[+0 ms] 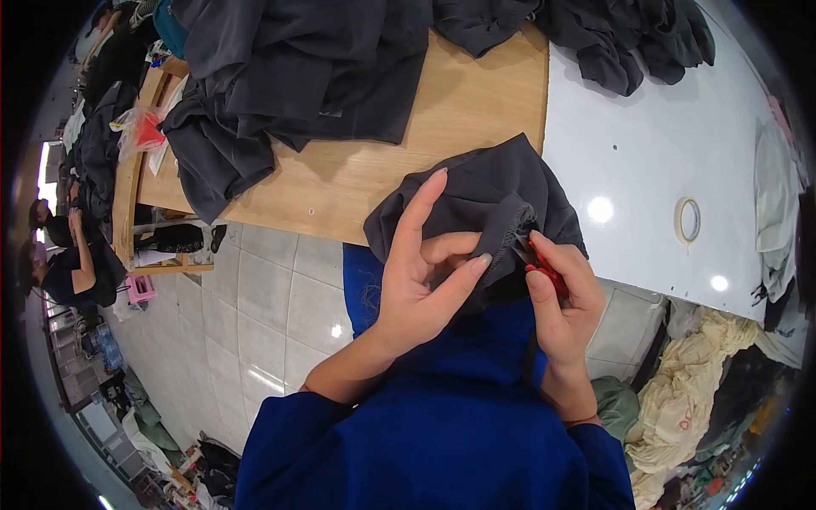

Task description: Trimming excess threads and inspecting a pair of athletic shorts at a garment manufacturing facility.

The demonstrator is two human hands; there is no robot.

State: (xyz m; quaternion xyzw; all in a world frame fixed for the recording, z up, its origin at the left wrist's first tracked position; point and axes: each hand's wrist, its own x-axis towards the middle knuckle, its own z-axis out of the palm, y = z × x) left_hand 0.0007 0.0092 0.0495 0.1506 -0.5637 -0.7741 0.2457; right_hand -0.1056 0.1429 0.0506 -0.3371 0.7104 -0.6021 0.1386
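Note:
A dark grey garment (484, 178) hangs over the near edge of the wooden table, with a stitched seam edge turned up towards me. My left hand (418, 285) pinches that edge between thumb and fingers, its index finger raised away from the cloth. In my right hand (563, 310) is a pair of small red-handled thread snips (551, 270). Their tips are right at the seam, beside my left thumb. Whether the blades touch the cloth cannot be made out.
More dark grey garments (314, 68) are heaped on the wooden table (484, 93). A tape roll (688, 220) lies on the white table (646, 161) to the right. Cream cloth bundles (680, 399) sit below it. Another person (72, 268) is at the far left.

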